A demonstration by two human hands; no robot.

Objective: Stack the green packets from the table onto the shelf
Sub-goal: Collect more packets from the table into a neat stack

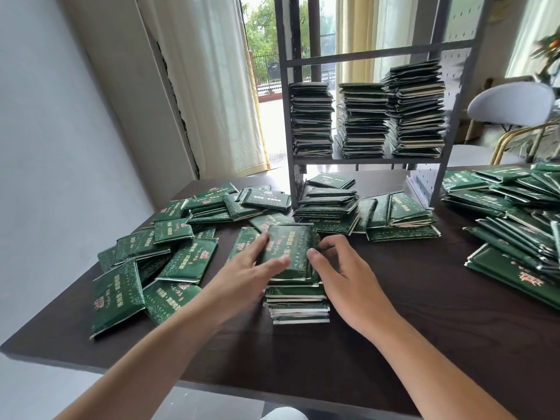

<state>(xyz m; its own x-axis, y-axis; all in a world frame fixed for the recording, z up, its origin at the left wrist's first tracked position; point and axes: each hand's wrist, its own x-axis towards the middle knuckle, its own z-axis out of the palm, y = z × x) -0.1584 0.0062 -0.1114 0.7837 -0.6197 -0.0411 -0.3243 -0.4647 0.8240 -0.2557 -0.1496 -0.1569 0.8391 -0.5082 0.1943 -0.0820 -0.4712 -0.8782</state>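
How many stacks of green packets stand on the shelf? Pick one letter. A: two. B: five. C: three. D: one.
C: three stacks of packets stand side by side on the shelf, a left stack, a middle stack and a taller right stack.

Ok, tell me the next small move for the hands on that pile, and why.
Probably close both hands on the sides of the pile and square it. The left hand lies on the top packet, the right hand curls at its edge, and the layers look uneven, so lifting now toward the shelf risks slipping.
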